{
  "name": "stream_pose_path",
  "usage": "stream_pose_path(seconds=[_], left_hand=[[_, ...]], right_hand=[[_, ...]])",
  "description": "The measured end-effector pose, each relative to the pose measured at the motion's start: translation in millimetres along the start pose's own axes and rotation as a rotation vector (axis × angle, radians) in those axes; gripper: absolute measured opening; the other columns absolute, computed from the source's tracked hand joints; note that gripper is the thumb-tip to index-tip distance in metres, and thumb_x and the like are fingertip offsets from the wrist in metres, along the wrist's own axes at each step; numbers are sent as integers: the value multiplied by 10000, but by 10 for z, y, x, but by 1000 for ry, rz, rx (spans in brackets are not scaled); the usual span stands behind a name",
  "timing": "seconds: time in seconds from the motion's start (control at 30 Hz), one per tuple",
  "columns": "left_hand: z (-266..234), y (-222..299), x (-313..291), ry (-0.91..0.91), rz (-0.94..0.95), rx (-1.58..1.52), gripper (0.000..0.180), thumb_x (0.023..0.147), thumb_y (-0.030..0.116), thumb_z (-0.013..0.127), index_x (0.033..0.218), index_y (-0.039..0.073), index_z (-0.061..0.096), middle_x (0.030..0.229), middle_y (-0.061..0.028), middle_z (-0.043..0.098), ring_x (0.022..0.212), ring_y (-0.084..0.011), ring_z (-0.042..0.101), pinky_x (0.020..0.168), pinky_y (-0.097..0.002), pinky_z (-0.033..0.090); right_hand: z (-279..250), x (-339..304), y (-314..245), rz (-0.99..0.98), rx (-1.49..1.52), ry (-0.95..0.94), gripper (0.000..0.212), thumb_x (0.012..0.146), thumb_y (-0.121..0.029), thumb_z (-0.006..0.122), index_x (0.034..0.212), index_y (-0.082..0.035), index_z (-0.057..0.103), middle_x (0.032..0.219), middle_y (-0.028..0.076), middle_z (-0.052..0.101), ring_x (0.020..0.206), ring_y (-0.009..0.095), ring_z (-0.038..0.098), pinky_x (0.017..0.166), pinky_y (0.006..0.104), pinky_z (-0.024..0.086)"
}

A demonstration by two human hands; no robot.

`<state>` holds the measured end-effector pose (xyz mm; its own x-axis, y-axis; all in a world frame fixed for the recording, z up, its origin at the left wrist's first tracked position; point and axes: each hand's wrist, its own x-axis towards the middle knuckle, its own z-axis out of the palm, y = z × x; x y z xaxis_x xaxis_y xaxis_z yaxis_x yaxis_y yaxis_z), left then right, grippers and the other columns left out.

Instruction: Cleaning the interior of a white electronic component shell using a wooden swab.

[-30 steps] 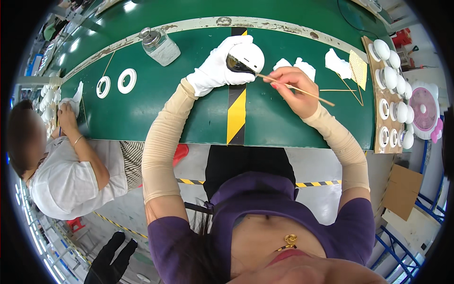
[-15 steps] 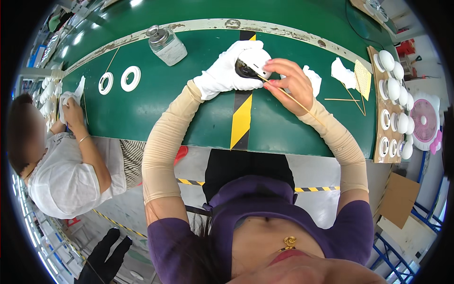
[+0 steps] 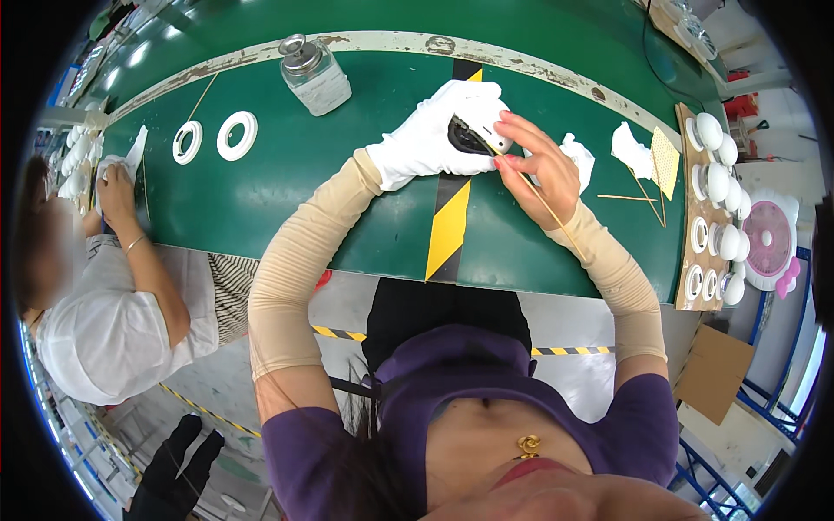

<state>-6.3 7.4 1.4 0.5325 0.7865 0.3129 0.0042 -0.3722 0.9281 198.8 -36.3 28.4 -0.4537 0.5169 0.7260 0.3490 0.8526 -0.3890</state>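
In a white glove, my left hand (image 3: 426,135) is closed round a rounded white housing (image 3: 485,115) with a glossy black part (image 3: 466,139) facing me. My bare right hand (image 3: 547,174) pinches a thin wooden stick (image 3: 551,208) between thumb and fingers. The stick's upper end meets the black part near its edge; its exact tip is too small to make out. My right fingertips lie close to the housing's right side. Beyond that hand, a crumpled white cloth or glove (image 3: 577,160) rests on the green table (image 3: 347,208).
To the left are two white rings (image 3: 236,135) and a glass bottle with a metal top (image 3: 315,76). A white cloth (image 3: 632,149), several sticks (image 3: 627,198) and a yellow perforated sheet (image 3: 665,163) lie right, beside a board (image 3: 686,278) of white domed parts. A co-worker (image 3: 130,313) sits left.
The whole view has shifted slightly. The housing has turned a little in my left hand, and the stick stays against its black part. The co-worker's hands have moved slightly.
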Motion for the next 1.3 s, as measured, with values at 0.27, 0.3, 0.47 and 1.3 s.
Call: stream_pose_path(seconds=[0.27, 0.3, 0.47, 1.3], left_hand=[[-28, -15, 12, 3, 49, 98, 774, 696, 103, 805, 1371, 90, 428, 1267, -69, 550, 1150, -188, 545, 989, -320, 445], [-26, 21, 18, 1, 15, 46, 763, 692, 164, 822, 1355, 88, 453, 1277, -98, 522, 1175, -225, 527, 1007, -341, 432], [-22, 19, 5, 5, -3, 6, 773, 676, 225, 854, 1335, 77, 477, 1291, -121, 489, 1210, -257, 498, 1031, -355, 412], [-14, -7, 14, 13, 27, 39, 778, 688, 148, 831, 1365, 89, 452, 1276, -85, 518, 1187, -212, 521, 1012, -335, 430]], right_hand=[[78, 206, -48, 21, -9, -17, 233, 774, 81, 709, 826, 0, 497, 1152, 238, 647, 1133, 422, 612, 887, 417, 532], [59, 184, -51, 22, -12, -20, 233, 774, 81, 709, 826, 0, 497, 1152, 238, 647, 1133, 422, 612, 887, 417, 532], [-7, 93, -72, 82, 42, -32, 239, 775, 105, 670, 791, 0, 456, 1177, 292, 620, 1165, 446, 585, 922, 433, 517], [24, 154, -116, 81, 1, 3, 221, 783, 92, 693, 792, 8, 489, 1151, 264, 640, 1148, 423, 603, 901, 421, 530]])
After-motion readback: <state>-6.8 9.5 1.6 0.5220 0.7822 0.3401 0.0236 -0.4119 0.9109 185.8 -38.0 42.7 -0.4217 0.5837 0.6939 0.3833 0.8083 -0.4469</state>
